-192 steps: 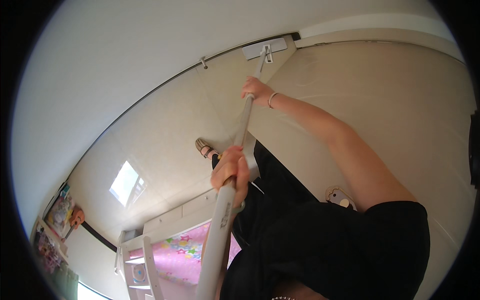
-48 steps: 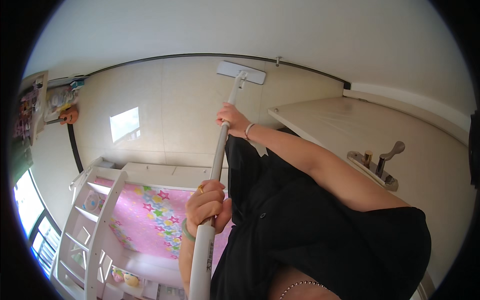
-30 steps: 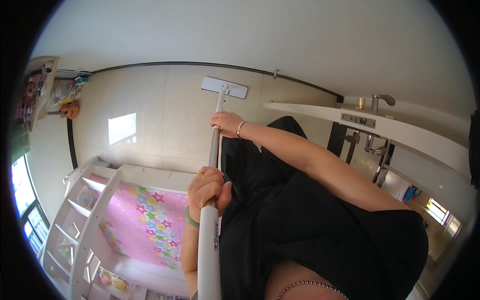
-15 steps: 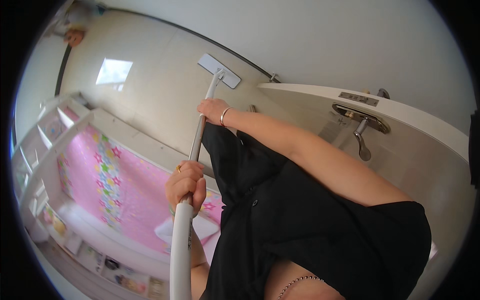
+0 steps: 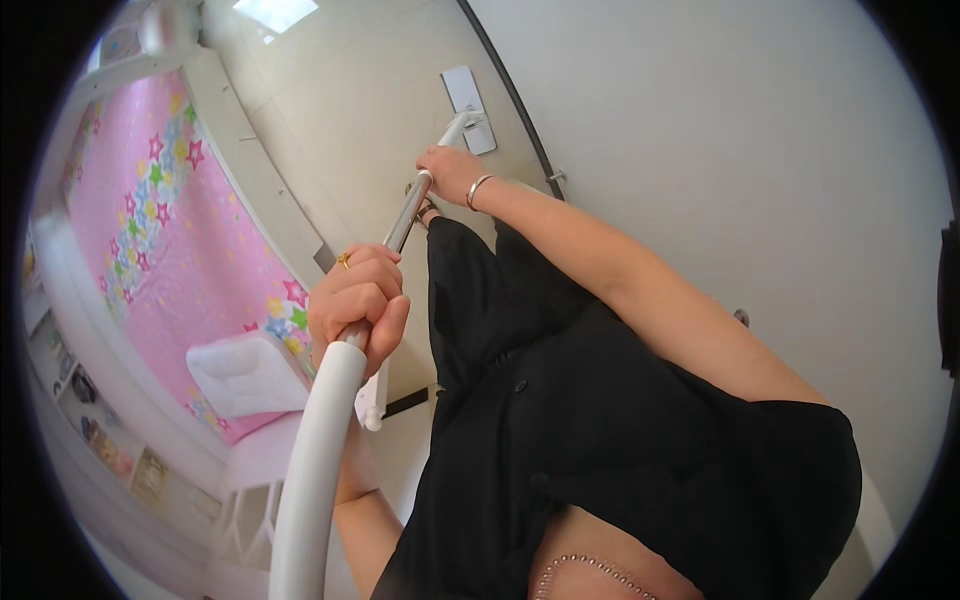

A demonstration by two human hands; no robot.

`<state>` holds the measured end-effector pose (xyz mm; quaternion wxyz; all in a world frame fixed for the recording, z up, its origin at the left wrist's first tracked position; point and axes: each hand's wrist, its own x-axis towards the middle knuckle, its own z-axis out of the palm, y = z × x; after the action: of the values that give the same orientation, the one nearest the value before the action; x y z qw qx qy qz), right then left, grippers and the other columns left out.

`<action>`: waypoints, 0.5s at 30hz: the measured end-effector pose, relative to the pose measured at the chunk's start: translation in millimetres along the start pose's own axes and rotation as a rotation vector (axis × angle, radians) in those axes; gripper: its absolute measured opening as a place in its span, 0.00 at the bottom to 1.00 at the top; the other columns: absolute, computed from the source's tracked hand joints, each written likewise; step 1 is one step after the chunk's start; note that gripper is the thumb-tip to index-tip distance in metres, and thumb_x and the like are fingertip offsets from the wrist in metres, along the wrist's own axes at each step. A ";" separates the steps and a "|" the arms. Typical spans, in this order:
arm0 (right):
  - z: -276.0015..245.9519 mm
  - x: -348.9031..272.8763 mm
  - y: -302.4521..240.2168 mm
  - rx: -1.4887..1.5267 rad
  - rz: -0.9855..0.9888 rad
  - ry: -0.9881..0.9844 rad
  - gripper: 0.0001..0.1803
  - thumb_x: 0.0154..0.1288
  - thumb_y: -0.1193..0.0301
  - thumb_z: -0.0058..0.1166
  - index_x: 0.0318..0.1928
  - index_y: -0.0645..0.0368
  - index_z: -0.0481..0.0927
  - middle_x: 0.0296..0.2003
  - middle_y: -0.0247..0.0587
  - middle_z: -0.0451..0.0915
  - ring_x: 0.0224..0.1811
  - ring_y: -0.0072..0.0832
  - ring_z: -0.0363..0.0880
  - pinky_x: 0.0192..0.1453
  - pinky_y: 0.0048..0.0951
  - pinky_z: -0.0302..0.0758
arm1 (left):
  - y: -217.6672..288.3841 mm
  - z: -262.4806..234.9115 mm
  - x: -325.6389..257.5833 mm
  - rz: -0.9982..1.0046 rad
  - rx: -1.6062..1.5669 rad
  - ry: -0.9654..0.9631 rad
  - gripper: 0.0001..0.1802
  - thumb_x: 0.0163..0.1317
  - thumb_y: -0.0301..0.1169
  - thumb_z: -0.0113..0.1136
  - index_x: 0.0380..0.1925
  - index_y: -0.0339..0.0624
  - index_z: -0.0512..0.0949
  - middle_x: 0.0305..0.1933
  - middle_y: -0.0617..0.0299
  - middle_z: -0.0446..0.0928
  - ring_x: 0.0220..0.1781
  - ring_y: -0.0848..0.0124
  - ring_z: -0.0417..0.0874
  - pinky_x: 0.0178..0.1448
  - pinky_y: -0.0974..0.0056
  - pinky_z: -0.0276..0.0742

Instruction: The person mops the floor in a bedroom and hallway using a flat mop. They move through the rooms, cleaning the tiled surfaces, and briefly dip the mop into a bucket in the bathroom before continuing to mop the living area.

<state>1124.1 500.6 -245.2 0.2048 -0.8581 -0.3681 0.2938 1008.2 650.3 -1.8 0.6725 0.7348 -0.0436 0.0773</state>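
While the bed [image 5: 150,230] with its pink star-patterned cover fills the left, the left hand [image 5: 358,300] is wrapped fully round the upper white part of the mop handle [image 5: 330,420]. Right hand [image 5: 452,172] is closed round the metal shaft lower down, just above the flat mop head [image 5: 468,108] on the pale floor [image 5: 330,110]. Against half a second ago, the mop head lies nearer the dark baseboard strip [image 5: 520,110].

No packages, labels, signs or screens clearly visible. Small colourful items on the shelves [image 5: 95,440] at the lower left are too blurred to identify.
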 end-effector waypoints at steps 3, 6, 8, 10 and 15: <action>-2.5 -4.4 6.6 -0.014 -0.016 -0.073 0.09 0.58 0.69 0.58 0.40 0.55 0.80 0.41 0.44 0.79 0.47 0.42 0.81 0.49 0.41 0.79 | 4.8 12.9 -6.7 -0.012 0.008 0.025 0.18 0.49 0.14 0.59 0.14 0.43 0.60 0.18 0.64 0.68 0.22 0.68 0.70 0.46 0.55 0.74; -1.0 -8.7 5.8 -0.024 0.009 -0.088 0.09 0.58 0.69 0.58 0.39 0.55 0.80 0.41 0.45 0.79 0.47 0.42 0.81 0.50 0.41 0.79 | 4.5 18.9 -12.9 -0.022 0.002 0.020 0.18 0.50 0.16 0.58 0.15 0.43 0.60 0.18 0.64 0.68 0.23 0.68 0.70 0.47 0.54 0.74; -2.6 -6.0 9.0 -0.028 -0.006 -0.052 0.09 0.58 0.69 0.59 0.39 0.55 0.80 0.41 0.45 0.79 0.47 0.43 0.81 0.50 0.41 0.79 | 6.6 19.7 -10.7 -0.029 0.006 0.016 0.17 0.54 0.20 0.57 0.15 0.44 0.61 0.19 0.62 0.69 0.25 0.67 0.71 0.48 0.53 0.72; -2.4 -9.6 9.5 -0.028 0.015 -0.080 0.09 0.58 0.68 0.59 0.39 0.55 0.79 0.41 0.45 0.78 0.47 0.42 0.81 0.50 0.41 0.79 | 8.0 22.6 -11.6 -0.030 0.007 -0.006 0.17 0.53 0.19 0.58 0.15 0.44 0.61 0.19 0.62 0.69 0.25 0.67 0.71 0.48 0.53 0.72; -5.9 -18.1 14.1 -0.022 -0.039 -0.088 0.10 0.57 0.67 0.61 0.39 0.54 0.80 0.40 0.43 0.78 0.46 0.41 0.81 0.49 0.41 0.79 | 12.4 39.6 -17.6 -0.020 0.019 0.037 0.17 0.52 0.18 0.59 0.15 0.44 0.61 0.20 0.63 0.69 0.25 0.67 0.72 0.48 0.54 0.72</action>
<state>1125.1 477.1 -242.3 0.1846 -0.8393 -0.3966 0.3228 990.9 609.0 4.1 0.6671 0.7398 -0.0229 0.0847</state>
